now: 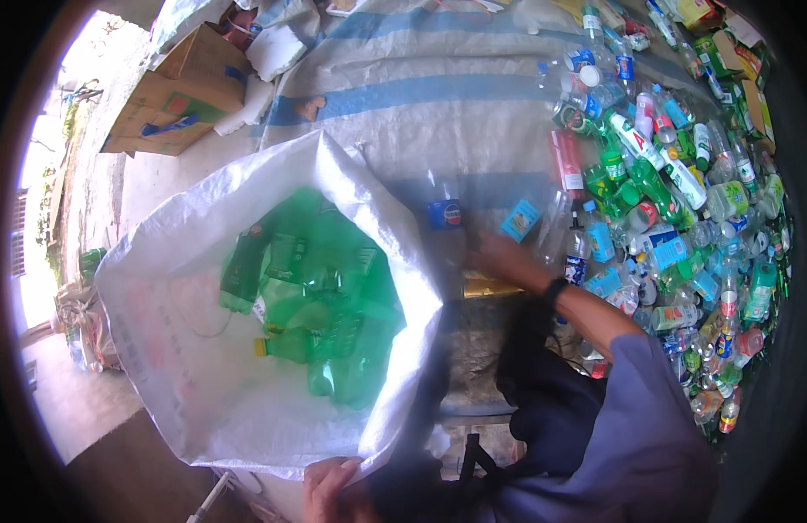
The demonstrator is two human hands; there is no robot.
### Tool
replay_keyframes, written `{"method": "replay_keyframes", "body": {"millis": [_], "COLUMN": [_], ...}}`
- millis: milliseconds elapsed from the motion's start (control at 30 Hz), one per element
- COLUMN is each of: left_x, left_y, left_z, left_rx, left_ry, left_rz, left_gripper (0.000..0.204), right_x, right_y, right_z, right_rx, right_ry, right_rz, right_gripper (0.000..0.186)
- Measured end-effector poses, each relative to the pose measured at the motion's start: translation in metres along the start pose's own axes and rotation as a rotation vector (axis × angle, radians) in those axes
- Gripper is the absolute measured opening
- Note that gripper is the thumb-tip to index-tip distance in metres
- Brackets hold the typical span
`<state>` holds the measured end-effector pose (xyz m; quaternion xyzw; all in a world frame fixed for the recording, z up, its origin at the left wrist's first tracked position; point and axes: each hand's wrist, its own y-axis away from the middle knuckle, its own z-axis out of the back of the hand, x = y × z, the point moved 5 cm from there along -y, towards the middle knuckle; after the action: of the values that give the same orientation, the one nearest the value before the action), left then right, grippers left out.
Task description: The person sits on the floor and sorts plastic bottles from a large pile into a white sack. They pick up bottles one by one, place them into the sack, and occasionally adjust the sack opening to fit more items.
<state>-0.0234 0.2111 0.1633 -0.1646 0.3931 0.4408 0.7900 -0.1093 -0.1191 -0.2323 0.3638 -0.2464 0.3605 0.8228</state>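
Note:
A large white woven sack point(168, 349) stands open at the left, with green plastic bottles point(342, 331) inside, one with a yellow cap. At the bottom edge my left hand point(332, 486) grips the sack's rim. My right hand point(491, 254) reaches over the sheet to the right of the sack, near a clear bottle with a dark blue label point(444, 212) and a bottle with a light blue label point(519, 220). Its fingers are blurred, so I cannot make out whether they hold anything. A golden-yellow item point(491, 288) lies below it.
A big heap of mixed plastic bottles point(674, 244) covers the right side of the striped sheet point(377, 96). Cardboard boxes point(177, 87) and white foam pieces point(273, 48) lie at the upper left. A bundle of bagged items point(90, 331) sits beyond the sack's left side.

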Motion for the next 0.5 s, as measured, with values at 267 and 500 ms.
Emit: {"method": "replay_keyframes", "body": {"millis": [267,500], "left_x": [-0.017,-0.02], "left_y": [-0.002,0.009], "left_z": [-0.004,0.0], "left_rx": [-0.034,-0.043], "left_ry": [-0.137,-0.15], "left_rz": [-0.146,-0.4], "left_gripper": [0.026,0.048], "right_x": [0.028,0.029], "right_y": [-0.055,-0.032], "right_z": [-0.081,0.005], "right_rx": [-0.193,-0.167], "right_ry": [-0.033,-0.039], "right_rz": [0.106,0.455], "right_gripper": [0.038,0.04]}}
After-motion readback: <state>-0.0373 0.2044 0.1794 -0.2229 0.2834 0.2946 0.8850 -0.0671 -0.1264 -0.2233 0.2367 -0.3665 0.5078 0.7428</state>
